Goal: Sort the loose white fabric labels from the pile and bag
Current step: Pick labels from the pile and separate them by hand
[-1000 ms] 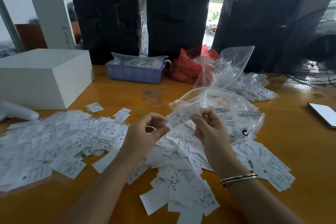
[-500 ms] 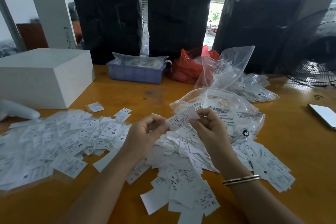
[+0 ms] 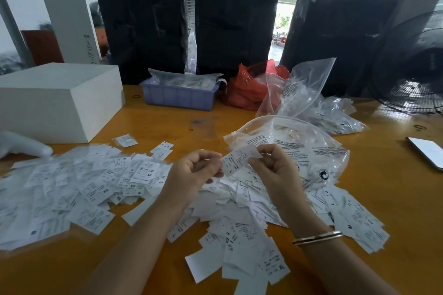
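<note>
A white fabric label (image 3: 236, 159) marked L is held up between both hands above the middle pile of labels (image 3: 239, 227). My left hand (image 3: 191, 172) pinches its left end and my right hand (image 3: 273, 170) pinches its right end. Behind the hands lies a clear plastic bag (image 3: 299, 141) with printed text and more labels inside. A wide spread of sorted labels (image 3: 72, 187) covers the table on the left, some reading XS and XL. More labels (image 3: 354, 218) lie at the right of the pile.
A white box (image 3: 55, 100) stands at the back left, a blue bin (image 3: 179, 96) and a red bag (image 3: 247, 88) behind the middle. Clear bags (image 3: 335, 115) sit at the back right, a fan (image 3: 412, 64) and a phone (image 3: 426, 151) further right.
My left hand has closed in on the label that my right hand held up, and now both hands pinch it. The label has dropped slightly toward the pile.
</note>
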